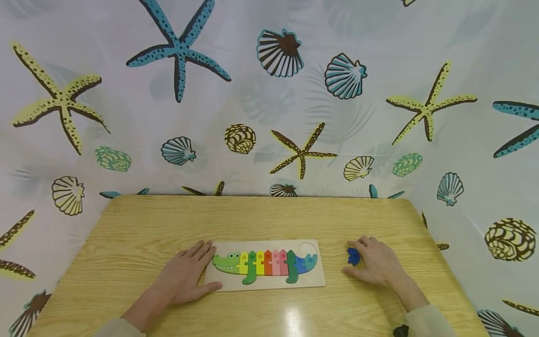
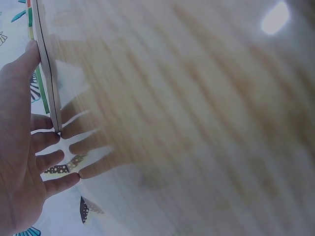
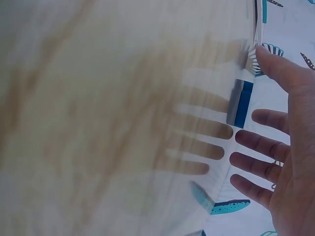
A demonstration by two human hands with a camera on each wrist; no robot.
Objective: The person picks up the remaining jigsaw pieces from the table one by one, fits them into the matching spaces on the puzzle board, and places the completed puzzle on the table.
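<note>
A wooden crocodile puzzle board point(image 1: 269, 283) lies flat on the table, filled with a green head, several coloured numbered pieces and two green legs. At its upper right corner a rounded recess shows bare wood above the blue tail pieces. My left hand point(image 1: 183, 274) rests at the board's left end, fingers extended along the edge and thumb at the lower left; the left wrist view shows the board's edge point(image 2: 47, 73) beside that thumb. To the right, a dark blue puzzle piece point(image 1: 353, 256) lies between the spread thumb and fingers of my right hand point(image 1: 375, 262), with gaps around it.
The wooden table point(image 1: 252, 217) reaches back to a white curtain point(image 1: 236, 103) printed with starfish and shells, which also hangs along both sides. A small dark object point(image 1: 401, 331) sits by the right sleeve point(image 1: 429, 323).
</note>
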